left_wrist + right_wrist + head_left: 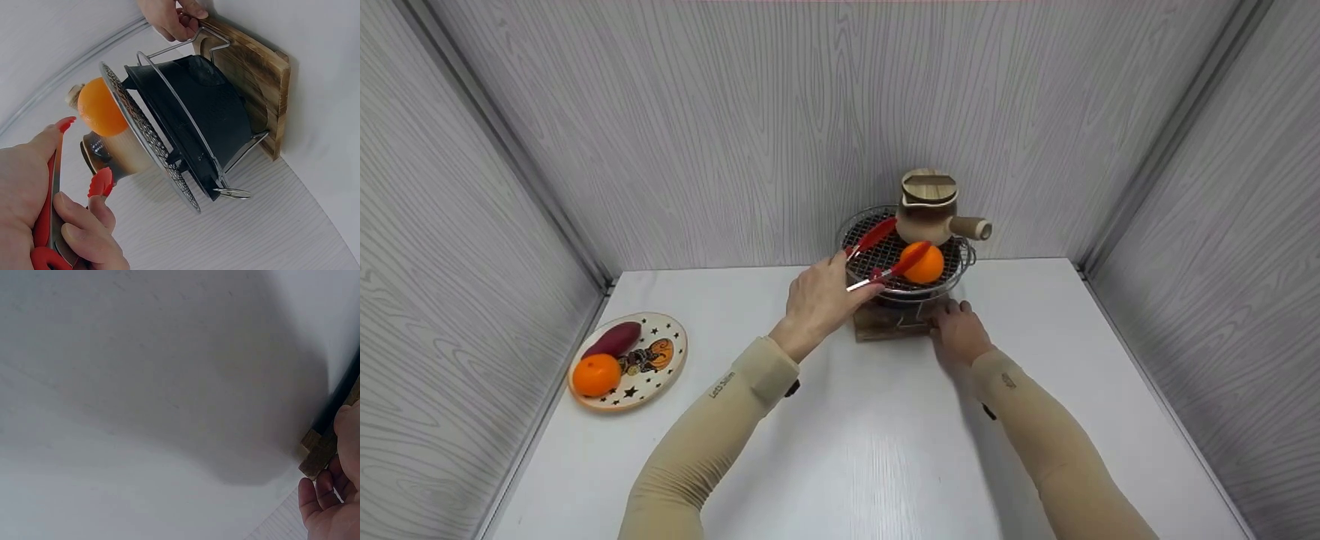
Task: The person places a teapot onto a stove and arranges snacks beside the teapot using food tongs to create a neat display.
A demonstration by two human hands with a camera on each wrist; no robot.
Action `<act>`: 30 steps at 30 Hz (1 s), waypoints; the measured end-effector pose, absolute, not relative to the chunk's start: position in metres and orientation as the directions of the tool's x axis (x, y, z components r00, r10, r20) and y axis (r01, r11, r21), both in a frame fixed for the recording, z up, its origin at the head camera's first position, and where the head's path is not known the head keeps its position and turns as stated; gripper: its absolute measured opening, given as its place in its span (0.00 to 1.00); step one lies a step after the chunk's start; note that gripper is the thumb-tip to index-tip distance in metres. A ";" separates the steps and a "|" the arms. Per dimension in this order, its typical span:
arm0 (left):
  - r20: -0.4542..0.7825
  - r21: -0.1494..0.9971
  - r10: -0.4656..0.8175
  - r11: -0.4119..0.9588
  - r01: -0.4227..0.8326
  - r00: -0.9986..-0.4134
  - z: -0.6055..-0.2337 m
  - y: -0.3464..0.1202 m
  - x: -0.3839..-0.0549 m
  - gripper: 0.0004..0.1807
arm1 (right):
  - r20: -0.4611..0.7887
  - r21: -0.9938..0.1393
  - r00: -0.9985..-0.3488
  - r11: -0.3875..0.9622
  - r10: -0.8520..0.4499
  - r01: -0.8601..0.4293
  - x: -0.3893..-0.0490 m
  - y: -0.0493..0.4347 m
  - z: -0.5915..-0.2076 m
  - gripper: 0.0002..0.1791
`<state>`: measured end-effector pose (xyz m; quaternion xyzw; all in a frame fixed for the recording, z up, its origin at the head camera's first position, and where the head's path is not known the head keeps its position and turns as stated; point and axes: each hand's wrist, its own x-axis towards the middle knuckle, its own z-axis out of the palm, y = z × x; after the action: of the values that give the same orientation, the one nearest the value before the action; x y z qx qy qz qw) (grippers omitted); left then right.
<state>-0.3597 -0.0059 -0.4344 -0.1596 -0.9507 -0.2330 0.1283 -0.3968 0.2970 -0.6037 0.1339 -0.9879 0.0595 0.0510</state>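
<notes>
My left hand (819, 300) holds red-tipped tongs (101, 183), their two arms spread apart. An orange (926, 266) sits on the round wire grill rack (163, 163), with one tong tip in front of it in the head view; whether they touch I cannot tell. Behind the orange stands a brown-and-cream pot (922, 225) with a wooden lid and side handle. Under the rack is a black stove (208, 107) on a wooden base (877, 322). My right hand (962, 334) grips the right corner of that base, its thumb and fingers at the edge.
A star-patterned plate (660, 382) at the left holds another orange (597, 375) and a purple sweet potato (615, 340). Grey wood-grain walls (697, 135) enclose the white table (870, 450) at the back and both sides.
</notes>
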 end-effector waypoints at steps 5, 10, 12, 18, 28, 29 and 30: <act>0.308 0.437 0.238 0.825 0.359 -0.921 -0.437 -0.015 -0.358 0.40 | 0.115 -0.107 -0.960 0.958 -0.255 -0.267 -0.396 0.296 -0.603 0.22; 0.290 0.444 0.227 0.828 0.341 -0.930 -0.441 -0.025 -0.358 0.40 | 0.100 -0.134 -0.969 0.962 -0.227 -0.239 -0.395 0.295 -0.602 0.22; 0.284 0.440 0.223 0.834 0.333 -0.933 -0.443 -0.029 -0.358 0.42 | 0.103 -0.137 -0.969 0.962 -0.225 -0.237 -0.394 0.294 -0.601 0.22; 0.289 0.432 0.221 0.838 0.333 -0.931 -0.448 -0.037 -0.357 0.48 | 0.122 -0.164 -0.967 0.957 -0.223 -0.241 -0.378 0.286 -0.583 0.19; 0.278 0.407 0.222 0.854 0.324 -0.934 -0.459 -0.051 -0.352 0.49 | 0.163 -0.066 -0.942 0.949 -0.294 -0.307 -0.398 0.296 -0.607 0.17; 0.278 0.412 0.217 0.853 0.320 -0.936 -0.460 -0.053 -0.351 0.49 | 0.175 -0.066 -0.937 0.946 -0.301 -0.317 -0.399 0.296 -0.608 0.16; 0.277 0.413 0.213 0.854 0.316 -0.937 -0.461 -0.055 -0.351 0.49 | 0.190 -0.061 -0.930 0.942 -0.314 -0.330 -0.401 0.297 -0.610 0.16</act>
<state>-0.3510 -0.0546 -0.4606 -0.1382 -0.9564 -0.2319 0.1113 -0.4007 0.2966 -0.6095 0.1642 -0.9813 0.0459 0.0893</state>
